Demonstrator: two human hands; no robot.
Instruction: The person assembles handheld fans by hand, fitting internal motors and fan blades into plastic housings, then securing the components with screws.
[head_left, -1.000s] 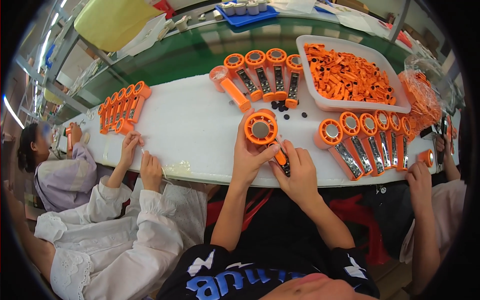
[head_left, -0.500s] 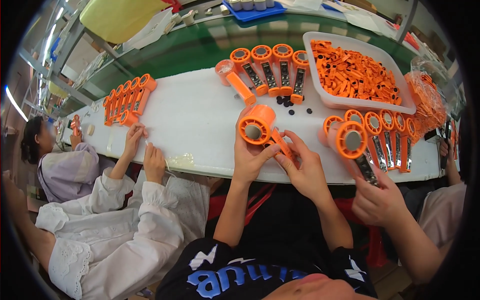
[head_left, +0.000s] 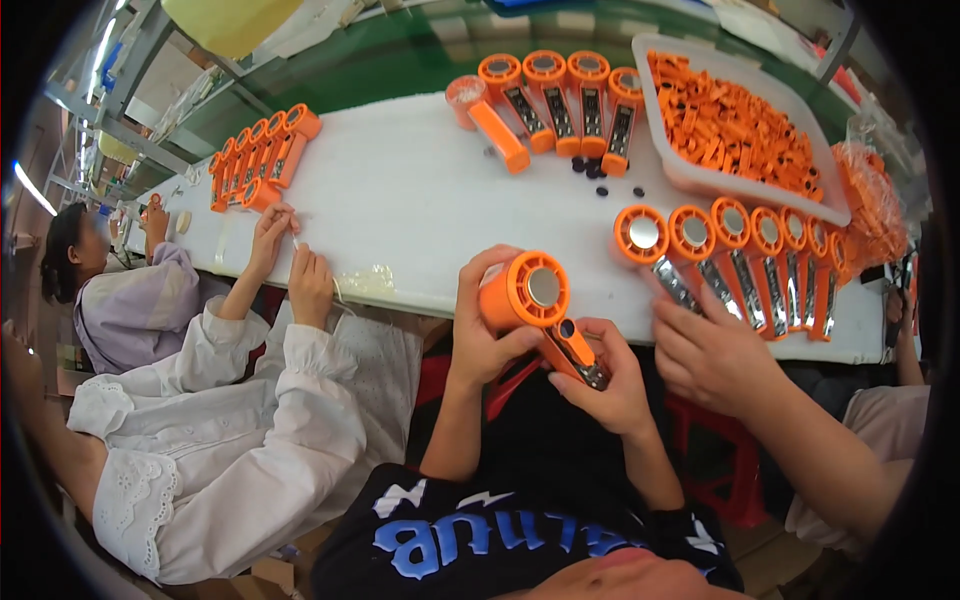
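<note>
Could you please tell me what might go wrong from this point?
The small orange piece lies over the open handle of the orange device, so it might slip off. The left hand and right hand hold the device up by the front edge of the table, so a loosened grip could drop it. A co-worker's hand is close beside the right hand, so the two could bump.

On table (head_left: 380,190): left cluster of fan units (head_left: 288,160), rear-centre cluster (head_left: 558,110) with discs (head_left: 596,170) just before it, tub (head_left: 740,199) of loose parts (head_left: 730,125) to its right, bag (head_left: 868,200) right of tub, right row (head_left: 752,275) before tub.
</note>
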